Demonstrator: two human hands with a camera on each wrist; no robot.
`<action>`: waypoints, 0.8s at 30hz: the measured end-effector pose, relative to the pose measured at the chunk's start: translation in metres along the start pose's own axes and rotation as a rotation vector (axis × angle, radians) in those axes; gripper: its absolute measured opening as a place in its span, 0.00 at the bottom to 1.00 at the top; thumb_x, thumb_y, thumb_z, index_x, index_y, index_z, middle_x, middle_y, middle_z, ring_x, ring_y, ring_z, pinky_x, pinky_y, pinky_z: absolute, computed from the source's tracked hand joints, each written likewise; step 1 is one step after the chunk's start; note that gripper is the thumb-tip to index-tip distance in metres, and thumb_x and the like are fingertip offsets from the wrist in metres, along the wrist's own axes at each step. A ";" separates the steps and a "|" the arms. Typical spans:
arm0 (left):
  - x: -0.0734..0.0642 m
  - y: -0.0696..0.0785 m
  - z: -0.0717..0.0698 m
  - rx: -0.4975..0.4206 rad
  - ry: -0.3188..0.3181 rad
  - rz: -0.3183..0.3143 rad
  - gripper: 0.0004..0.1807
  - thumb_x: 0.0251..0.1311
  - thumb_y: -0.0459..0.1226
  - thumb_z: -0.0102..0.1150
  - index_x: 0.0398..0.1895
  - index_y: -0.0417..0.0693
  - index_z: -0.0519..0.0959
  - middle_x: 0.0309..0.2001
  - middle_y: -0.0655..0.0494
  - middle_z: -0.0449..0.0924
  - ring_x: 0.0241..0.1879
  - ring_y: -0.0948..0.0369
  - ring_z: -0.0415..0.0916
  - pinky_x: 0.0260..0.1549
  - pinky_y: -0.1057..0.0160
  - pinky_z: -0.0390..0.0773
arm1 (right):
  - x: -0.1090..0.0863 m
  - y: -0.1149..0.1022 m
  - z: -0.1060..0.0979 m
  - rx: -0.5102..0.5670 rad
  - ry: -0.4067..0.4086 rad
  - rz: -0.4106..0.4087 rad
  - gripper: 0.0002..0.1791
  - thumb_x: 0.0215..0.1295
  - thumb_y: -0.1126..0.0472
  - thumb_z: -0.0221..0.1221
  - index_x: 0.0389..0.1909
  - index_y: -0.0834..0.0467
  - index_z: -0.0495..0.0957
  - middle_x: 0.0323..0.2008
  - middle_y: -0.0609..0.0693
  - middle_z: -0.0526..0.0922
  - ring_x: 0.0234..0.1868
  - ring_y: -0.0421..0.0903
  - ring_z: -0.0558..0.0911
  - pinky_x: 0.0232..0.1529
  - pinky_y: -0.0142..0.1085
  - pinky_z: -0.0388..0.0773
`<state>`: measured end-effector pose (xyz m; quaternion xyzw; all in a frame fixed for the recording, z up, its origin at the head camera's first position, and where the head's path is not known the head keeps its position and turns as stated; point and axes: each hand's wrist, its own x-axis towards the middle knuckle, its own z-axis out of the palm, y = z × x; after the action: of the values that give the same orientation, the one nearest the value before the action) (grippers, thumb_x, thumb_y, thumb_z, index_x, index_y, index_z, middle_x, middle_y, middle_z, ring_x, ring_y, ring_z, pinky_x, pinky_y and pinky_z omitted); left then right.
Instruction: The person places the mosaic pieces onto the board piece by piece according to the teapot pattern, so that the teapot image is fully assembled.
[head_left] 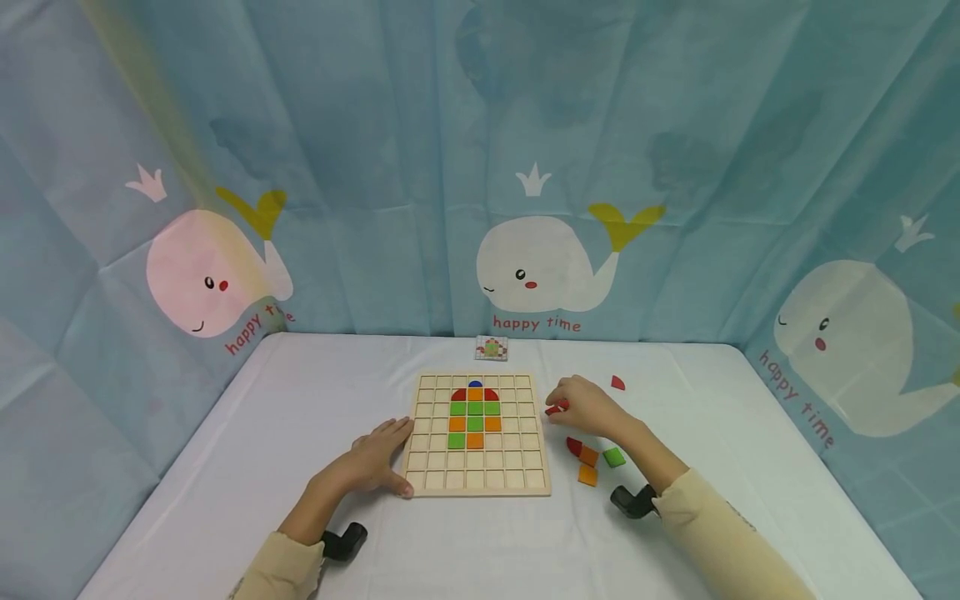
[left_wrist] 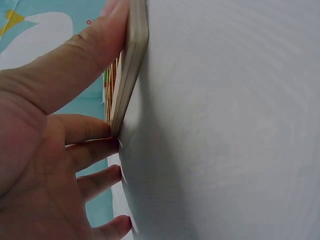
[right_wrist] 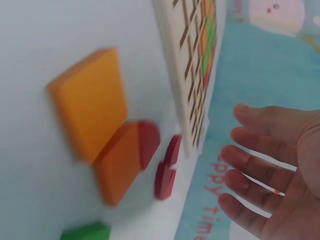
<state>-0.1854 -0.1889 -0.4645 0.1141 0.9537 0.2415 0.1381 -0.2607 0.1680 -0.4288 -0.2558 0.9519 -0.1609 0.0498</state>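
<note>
A wooden grid board (head_left: pixel 519 477) lies on the white table, with green, orange, red and blue pieces (head_left: pixel 475 408) set in its upper middle cells. My left hand (head_left: pixel 378 458) rests against the board's left side, fingers fairly straight, thumb at the near left corner. In the left wrist view the thumb (left_wrist: pixel 85 55) touches the board's edge (left_wrist: pixel 131 60). Right of the board, my right hand (head_left: pixel 588 407) hovers by two red pieces (head_left: pixel 557 408). The right wrist view shows its fingers (right_wrist: pixel 255 165) loosely extended and holding nothing; the red pieces (right_wrist: pixel 164 180) lie apart from them.
Two orange squares (head_left: pixel 588 474), a green square (head_left: pixel 614 457) and a red piece (head_left: pixel 573 446) lie right of the board. Another red quarter piece (head_left: pixel 617 382) sits farther back. A small picture card (head_left: pixel 491 348) lies behind the board, before a blue whale-print curtain (head_left: pixel 420 250).
</note>
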 end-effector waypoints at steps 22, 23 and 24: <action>0.000 -0.002 0.000 -0.001 -0.005 -0.004 0.61 0.32 0.45 0.81 0.73 0.38 0.58 0.75 0.39 0.55 0.75 0.38 0.48 0.67 0.30 0.50 | -0.041 0.070 -0.006 0.068 -0.052 0.183 0.12 0.55 0.62 0.69 0.41 0.61 0.86 0.39 0.51 0.86 0.41 0.48 0.80 0.48 0.45 0.82; 0.000 -0.002 0.000 -0.004 -0.005 -0.004 0.62 0.32 0.45 0.81 0.73 0.38 0.58 0.75 0.39 0.55 0.75 0.38 0.48 0.67 0.30 0.50 | -0.042 0.072 -0.005 0.065 -0.056 0.177 0.12 0.55 0.62 0.69 0.40 0.61 0.86 0.39 0.51 0.85 0.41 0.47 0.79 0.47 0.44 0.82; 0.000 -0.002 0.000 -0.006 -0.004 -0.004 0.62 0.32 0.45 0.81 0.73 0.38 0.58 0.75 0.39 0.55 0.75 0.38 0.48 0.67 0.30 0.50 | -0.044 0.074 -0.004 0.059 -0.058 0.170 0.12 0.54 0.63 0.69 0.40 0.61 0.86 0.38 0.50 0.85 0.40 0.46 0.79 0.47 0.43 0.82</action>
<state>-0.1860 -0.1902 -0.4655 0.1125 0.9529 0.2439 0.1407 -0.2585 0.2520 -0.4488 -0.1771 0.9632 -0.1765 0.0985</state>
